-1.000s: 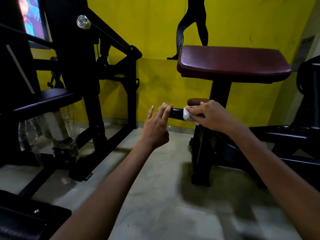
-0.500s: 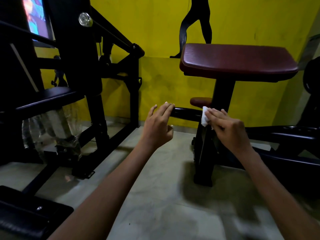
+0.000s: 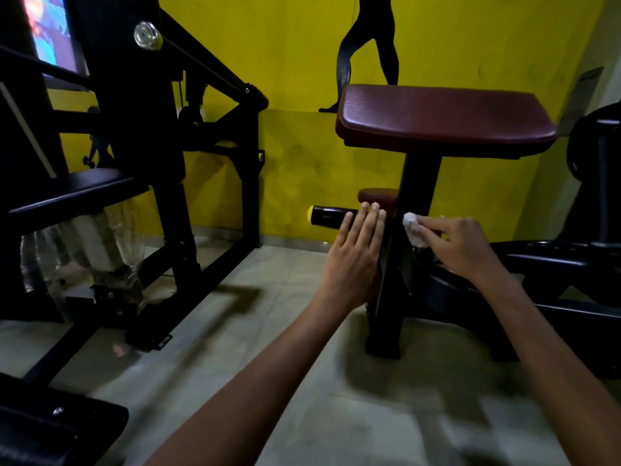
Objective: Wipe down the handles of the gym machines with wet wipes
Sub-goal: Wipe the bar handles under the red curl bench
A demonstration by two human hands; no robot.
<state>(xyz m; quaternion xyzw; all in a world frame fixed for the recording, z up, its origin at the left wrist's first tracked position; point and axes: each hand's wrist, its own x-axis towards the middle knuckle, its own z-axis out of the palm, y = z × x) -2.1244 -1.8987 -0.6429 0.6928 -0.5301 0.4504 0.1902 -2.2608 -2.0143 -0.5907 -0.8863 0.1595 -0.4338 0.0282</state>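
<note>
A black handle [image 3: 327, 215] with a yellow end cap sticks out to the left from the post of a machine with a dark red pad [image 3: 440, 116]. My left hand [image 3: 356, 257] is flat with straight fingers, its fingertips over the handle's inner end. My right hand [image 3: 463, 247] pinches a crumpled white wet wipe [image 3: 414, 229] and holds it against the machine just right of the post. The part of the handle behind my hands is hidden.
A big black machine frame [image 3: 161, 169] stands at left with a black seat pad [image 3: 74, 193] and a clear plastic wrap [image 3: 80, 253] below it. Black frame bars [image 3: 557, 264] run along the floor at right. A yellow wall is behind.
My right hand has slid the wipe rightward off the handle to the far side of the post. My left hand has shifted right and flattened, leaving the handle's yellow-capped end showing.
</note>
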